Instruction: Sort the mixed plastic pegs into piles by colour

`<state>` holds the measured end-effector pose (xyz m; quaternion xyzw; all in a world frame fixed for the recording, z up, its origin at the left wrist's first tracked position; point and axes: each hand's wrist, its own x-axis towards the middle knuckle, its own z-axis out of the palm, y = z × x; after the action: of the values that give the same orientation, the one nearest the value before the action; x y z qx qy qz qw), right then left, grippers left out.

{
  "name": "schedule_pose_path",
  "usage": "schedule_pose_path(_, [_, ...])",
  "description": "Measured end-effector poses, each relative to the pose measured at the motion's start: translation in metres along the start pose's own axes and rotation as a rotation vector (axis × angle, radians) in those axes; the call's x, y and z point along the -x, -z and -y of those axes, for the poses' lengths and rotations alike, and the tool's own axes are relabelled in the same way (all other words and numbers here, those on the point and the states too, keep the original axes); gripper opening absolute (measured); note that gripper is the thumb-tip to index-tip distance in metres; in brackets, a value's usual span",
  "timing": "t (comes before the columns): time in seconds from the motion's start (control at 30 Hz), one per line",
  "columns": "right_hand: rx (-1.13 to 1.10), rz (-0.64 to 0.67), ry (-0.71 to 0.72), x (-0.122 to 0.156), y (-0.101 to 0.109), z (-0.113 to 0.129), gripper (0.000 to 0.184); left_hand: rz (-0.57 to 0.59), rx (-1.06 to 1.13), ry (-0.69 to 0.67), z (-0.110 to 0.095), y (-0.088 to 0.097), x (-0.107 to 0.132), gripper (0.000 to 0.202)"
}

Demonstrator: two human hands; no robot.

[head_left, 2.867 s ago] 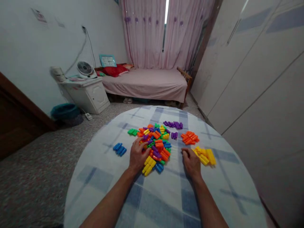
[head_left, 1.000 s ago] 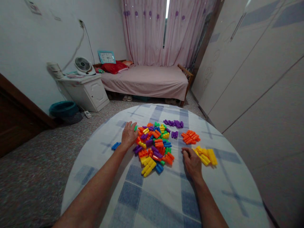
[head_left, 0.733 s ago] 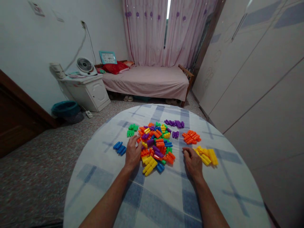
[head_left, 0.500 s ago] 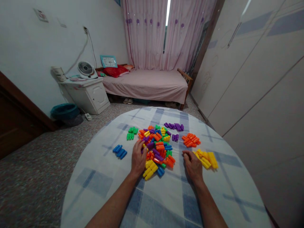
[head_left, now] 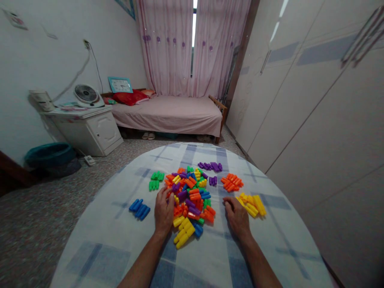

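Note:
My left hand rests at the left edge of a mixed pile of plastic toy building pieces. Its thumb and fingers are apart and curved against the pieces there, with none clearly held. On the tablecloth right of the pile lies my right hand, its fingers curled in and nothing visible in them. Yellow pieces lie just beside that hand, and an orange group is beyond it. Purple pieces sit at the far side. To the left are green pieces and blue pieces.
The round table wears a blue-and-white checked cloth. Behind it stands a bed with a pink sheet. A white cabinet carrying a fan is at the left, near a teal-lined bin. Wardrobe doors line the right.
The camera view has turned right and tilted up, so the table appears shifted left and lower. Both hands keep nearly the same places beside the pile and the yellow pieces.

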<state>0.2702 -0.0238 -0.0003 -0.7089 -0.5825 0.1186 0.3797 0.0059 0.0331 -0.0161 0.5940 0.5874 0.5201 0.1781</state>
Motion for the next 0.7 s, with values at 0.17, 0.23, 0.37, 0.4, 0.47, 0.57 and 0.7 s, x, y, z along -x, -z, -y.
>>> schedule_pose_path(0.17, [0.029, 0.006, 0.015, 0.003, -0.002, -0.001, 0.029, -0.001, 0.01, -0.001, 0.003, -0.001, -0.002, 0.03])
schedule_pose_path(0.23, [0.036, 0.031, 0.011, 0.003, 0.0, 0.0, 0.03, 0.004, -0.001, 0.006, 0.003, -0.002, -0.002, 0.03])
schedule_pose_path(0.37, [0.063, 0.09, 0.023, -0.009, 0.003, 0.009, 0.035, 0.008, -0.016, 0.01, 0.005, -0.004, -0.001, 0.03])
schedule_pose_path(0.4, [0.087, 0.102, 0.039, -0.015, 0.004, 0.014, 0.036, 0.009, -0.016, 0.009, 0.006, -0.004, -0.001, 0.03])
schedule_pose_path(0.47, [0.162, 0.109, 0.083, -0.03, 0.003, 0.024, 0.039, 0.014, -0.02, 0.01, 0.005, -0.004, 0.0, 0.031])
schedule_pose_path(0.57, [0.298, 0.124, 0.156, -0.055, -0.004, 0.04, 0.041, 0.025, -0.033, 0.014, 0.004, -0.003, 0.0, 0.032])
schedule_pose_path(0.7, [0.47, 0.182, 0.221, -0.078, -0.019, 0.05, 0.042, 0.032, -0.05, 0.015, 0.004, -0.003, 0.0, 0.033])
